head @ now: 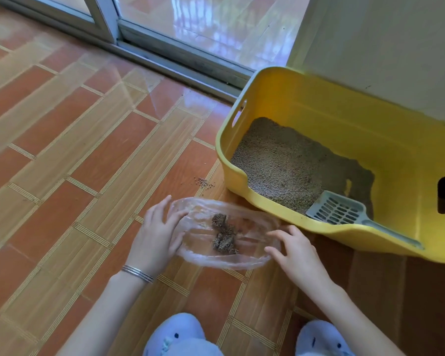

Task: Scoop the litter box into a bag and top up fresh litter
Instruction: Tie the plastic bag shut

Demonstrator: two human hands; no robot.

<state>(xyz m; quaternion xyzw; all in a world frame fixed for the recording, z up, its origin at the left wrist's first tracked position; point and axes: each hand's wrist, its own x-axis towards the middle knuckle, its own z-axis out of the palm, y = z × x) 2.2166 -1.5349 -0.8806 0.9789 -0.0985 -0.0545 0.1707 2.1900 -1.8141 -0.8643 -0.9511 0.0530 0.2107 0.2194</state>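
Note:
A clear plastic bag lies open on the tiled floor with dark litter clumps inside it. My left hand holds the bag's left rim, fingers curled over the edge. My right hand holds the right rim the same way. Behind the bag stands a yellow litter box half filled with grey-brown litter. A grey slotted scoop rests in the box's near corner, its handle leaning on the front rim.
A few litter grains are scattered on the floor left of the box. A sliding glass door and its metal track run along the back. A wall stands behind the box. My two slippers are at the bottom edge.

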